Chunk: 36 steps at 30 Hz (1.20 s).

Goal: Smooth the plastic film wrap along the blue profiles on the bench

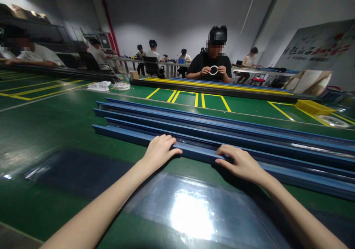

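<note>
Several long blue rails (210,130) lie side by side across the green table (55,123), running from centre left to the far right. My left hand (160,151) rests on the nearest blue rail (194,152), fingers curled over its top edge. My right hand (239,162) lies a little to the right on the same rail, fingers and thumb closed around its near edge. A sheet of clear plastic film (191,212) is spread on the table under my forearms, glaring with reflected light.
Across the table a person in black holds a white tape ring (213,70) behind yellow and black rails (216,86). A yellow bin (313,106) sits at far right, white packets (107,85) at far left. Other people sit at tables behind.
</note>
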### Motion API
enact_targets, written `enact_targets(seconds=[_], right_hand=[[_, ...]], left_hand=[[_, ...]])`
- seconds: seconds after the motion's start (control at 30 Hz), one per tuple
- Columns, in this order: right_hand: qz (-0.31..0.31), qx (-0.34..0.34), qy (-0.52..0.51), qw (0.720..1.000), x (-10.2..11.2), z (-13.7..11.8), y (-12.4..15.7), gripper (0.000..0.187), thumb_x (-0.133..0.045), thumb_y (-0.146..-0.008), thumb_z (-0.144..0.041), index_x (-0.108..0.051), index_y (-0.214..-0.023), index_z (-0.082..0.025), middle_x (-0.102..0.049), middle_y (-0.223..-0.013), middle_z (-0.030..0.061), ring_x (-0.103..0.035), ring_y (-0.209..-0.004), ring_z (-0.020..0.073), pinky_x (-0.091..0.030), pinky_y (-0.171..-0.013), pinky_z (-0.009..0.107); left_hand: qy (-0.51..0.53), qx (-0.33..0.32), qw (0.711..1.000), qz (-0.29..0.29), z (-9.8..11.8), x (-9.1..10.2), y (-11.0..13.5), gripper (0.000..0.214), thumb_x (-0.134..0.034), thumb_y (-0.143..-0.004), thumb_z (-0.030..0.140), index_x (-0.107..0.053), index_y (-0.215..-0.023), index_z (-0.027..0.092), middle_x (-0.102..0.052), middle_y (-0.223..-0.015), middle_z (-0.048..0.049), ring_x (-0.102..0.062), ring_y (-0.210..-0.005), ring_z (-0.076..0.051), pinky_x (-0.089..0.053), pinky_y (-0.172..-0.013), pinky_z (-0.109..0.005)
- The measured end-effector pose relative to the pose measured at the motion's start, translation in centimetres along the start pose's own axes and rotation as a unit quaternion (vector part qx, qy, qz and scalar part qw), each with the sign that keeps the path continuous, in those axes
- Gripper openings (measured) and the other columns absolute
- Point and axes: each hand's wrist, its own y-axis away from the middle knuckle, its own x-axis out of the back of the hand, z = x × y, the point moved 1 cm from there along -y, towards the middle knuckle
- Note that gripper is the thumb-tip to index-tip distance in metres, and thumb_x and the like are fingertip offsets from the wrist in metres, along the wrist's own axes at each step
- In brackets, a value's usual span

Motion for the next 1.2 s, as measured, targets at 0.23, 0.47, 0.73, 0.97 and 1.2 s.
enact_targets(seconds=[0.23, 0.47, 0.73, 0.97, 1.2], right_hand=[[0.011, 0.012, 0.012, 1.0, -0.1, -0.3, 0.0, 0.028, -0.041, -0.083, -0.038, -0.058, -0.098, -0.022, -0.059, -0.106, 0.0056, -0.055, -0.095, 0.0192, -0.041, -0.078, 0.03], [0.016, 0.019, 0.115, 0.993, -0.4, -0.5, 0.2, 0.03, -0.034, -0.087, -0.036, -0.058, -0.088, -0.019, -0.061, -0.09, 0.0061, -0.055, -0.082, 0.0175, -0.039, -0.067, 0.027], [0.066, 0.072, 0.221, 0.97, -1.2, -0.6, 0.5, 0.028, -0.031, -0.088, -0.032, -0.051, -0.074, -0.018, -0.055, -0.071, 0.0038, -0.049, -0.066, 0.0146, -0.031, -0.058, 0.026], [0.081, 0.081, 0.23, 0.967, -1.3, -0.5, 0.6, 0.025, -0.034, -0.087, -0.033, -0.05, -0.074, -0.018, -0.054, -0.07, 0.0033, -0.049, -0.065, 0.014, -0.031, -0.058, 0.025], [0.082, 0.081, 0.232, 0.966, -1.4, -0.5, 0.6, 0.025, -0.034, -0.087, -0.033, -0.05, -0.074, -0.018, -0.055, -0.07, 0.0032, -0.049, -0.065, 0.014, -0.03, -0.058, 0.025]], left_hand=[[-0.059, -0.033, 0.998, 0.018, -0.4, -0.8, 0.1, 0.038, -0.045, -0.079, 0.053, -0.059, -0.085, 0.018, -0.061, -0.09, -0.0026, -0.053, -0.085, -0.019, -0.034, -0.071, -0.03], [-0.116, -0.06, 0.991, 0.03, -0.4, -1.1, 0.2, 0.043, -0.036, -0.083, 0.054, -0.057, -0.085, 0.016, -0.061, -0.087, -0.0049, -0.053, -0.082, -0.02, -0.034, -0.07, -0.032], [-0.125, -0.066, 0.989, 0.045, -0.3, -1.2, 0.4, 0.041, -0.036, -0.084, 0.053, -0.056, -0.086, 0.016, -0.062, -0.088, -0.006, -0.054, -0.081, -0.02, -0.034, -0.07, -0.031], [-0.122, -0.062, 0.99, 0.037, -0.2, -1.2, 0.3, 0.041, -0.037, -0.083, 0.052, -0.056, -0.086, 0.016, -0.061, -0.088, -0.006, -0.054, -0.082, -0.021, -0.034, -0.071, -0.033], [-0.123, -0.063, 0.989, 0.042, -0.2, -1.3, 0.3, 0.041, -0.037, -0.084, 0.052, -0.056, -0.086, 0.016, -0.061, -0.088, -0.006, -0.054, -0.082, -0.021, -0.035, -0.071, -0.033]])
